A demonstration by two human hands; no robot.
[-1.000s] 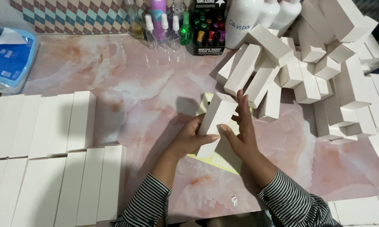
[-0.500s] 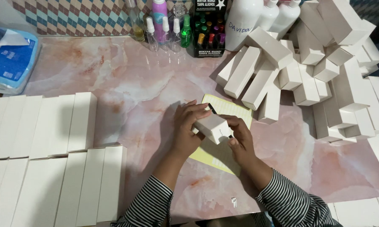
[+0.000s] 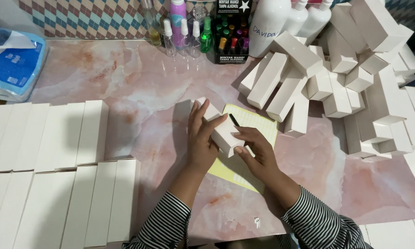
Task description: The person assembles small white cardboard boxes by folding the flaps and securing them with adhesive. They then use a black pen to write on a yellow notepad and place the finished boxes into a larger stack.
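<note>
A long white carton lies tilted in both hands above the pink marble table. My left hand wraps its near side with fingers over the top. At the carton's lower end my right hand grips it with thumb and fingertips. Under the hands lies a yellow lined sheet with a black pen on it.
Flat white cartons lie in neat rows at the left. A loose heap of assembled white boxes fills the right. Small spray bottles, a dark display box and large white bottles stand at the back; a blue tissue pack lies far left.
The carton stood upright in both hands, then was lowered and tipped to lie slanted over the yellow sheet. My left hand now covers its side.
</note>
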